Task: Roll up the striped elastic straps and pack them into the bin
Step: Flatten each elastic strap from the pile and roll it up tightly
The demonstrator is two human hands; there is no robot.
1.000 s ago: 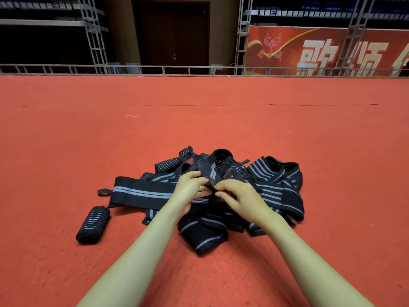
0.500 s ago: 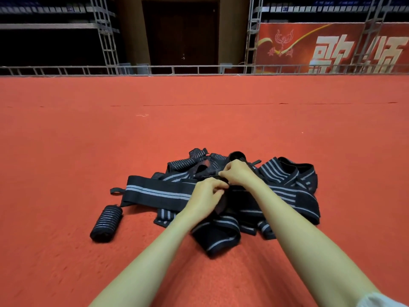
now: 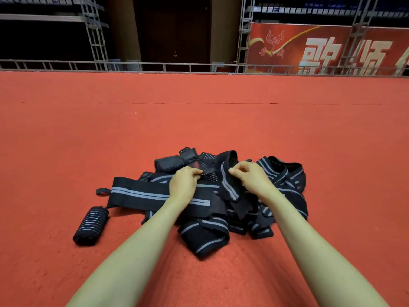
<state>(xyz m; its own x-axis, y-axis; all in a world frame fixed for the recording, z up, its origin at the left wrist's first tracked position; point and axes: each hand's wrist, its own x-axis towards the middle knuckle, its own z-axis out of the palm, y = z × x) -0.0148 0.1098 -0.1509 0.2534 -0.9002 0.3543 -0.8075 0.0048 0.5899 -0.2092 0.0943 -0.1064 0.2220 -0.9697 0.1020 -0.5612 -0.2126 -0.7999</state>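
- The straps (image 3: 212,238) are black elastic bands with grey stripes along their length. Most of them lie in one loose, tangled pile on the red carpet (image 3: 199,125), directly in front of the person.
- One long strap (image 3: 141,194) lies flat and stretched out to the left of the pile, with a small loop at its end.
- A rolled strap (image 3: 91,224) lies alone on the carpet, near the left edge of the pile. A second roll (image 3: 170,163) rests at the far side of the pile.
- The left hand (image 3: 183,182) has its fingers curled down on a strap at the top of the pile and grips it.
- The right hand (image 3: 250,178) pinches the edge of a folded strap (image 3: 226,187) between thumb and fingers.
- The two forearms cover part of the pile, so the bands below them are hidden.
- Far behind, a low metal railing (image 3: 163,67) runs along the far edge of the carpet. Behind it are a dark door (image 3: 172,29) and a red banner (image 3: 287,52) with large pale characters.
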